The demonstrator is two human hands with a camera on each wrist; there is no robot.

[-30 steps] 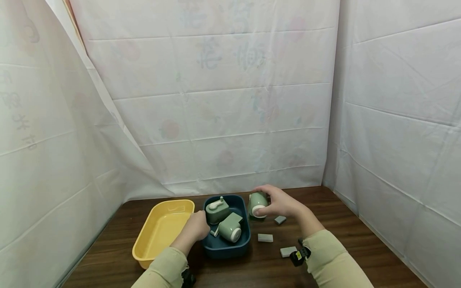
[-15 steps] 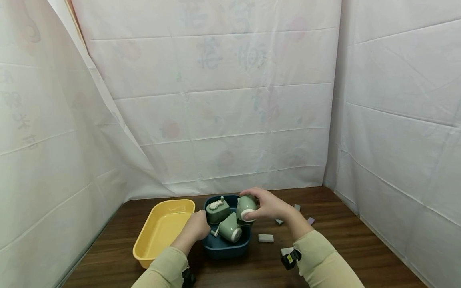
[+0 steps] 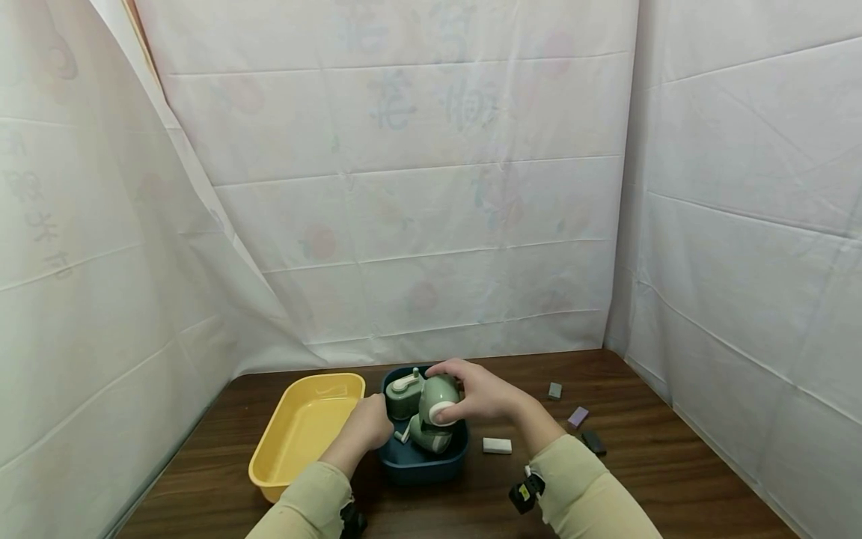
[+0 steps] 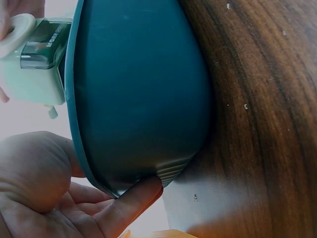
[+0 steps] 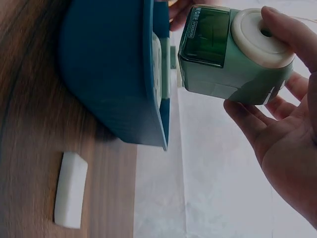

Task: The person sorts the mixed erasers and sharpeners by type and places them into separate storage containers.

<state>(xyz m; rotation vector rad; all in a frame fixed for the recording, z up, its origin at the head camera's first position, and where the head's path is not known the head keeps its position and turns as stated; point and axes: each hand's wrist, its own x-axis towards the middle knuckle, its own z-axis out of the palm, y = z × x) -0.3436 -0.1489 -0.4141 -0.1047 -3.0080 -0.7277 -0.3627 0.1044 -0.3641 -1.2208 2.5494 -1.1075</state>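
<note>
My right hand (image 3: 488,391) holds a green pencil sharpener (image 5: 223,82) by its body, with the thumb on the cream round face around the pencil hole. A clear dark-green drawer shows on the sharpener, which is above the blue bin (image 3: 420,473). Two more green crank sharpeners lie in the bin: one at the back left (image 3: 402,402) and another nearer the front, partly hidden beneath the held one. At the bin's left side, my left hand (image 3: 369,423) grips its rim; in the left wrist view a finger (image 4: 133,201) lies along the outer wall.
A yellow tray (image 3: 259,468) stands left of the blue bin. Right of the bin, a white eraser (image 3: 497,446), a grey one (image 3: 555,391), a purple one (image 3: 578,417) and a dark one (image 3: 593,442) lie on the wooden table. White cloth hangs behind and at both sides.
My right hand has carried the sharpener leftward from beside the bin to over it, covering part of the front sharpener. The left hand has stayed at the rim.
</note>
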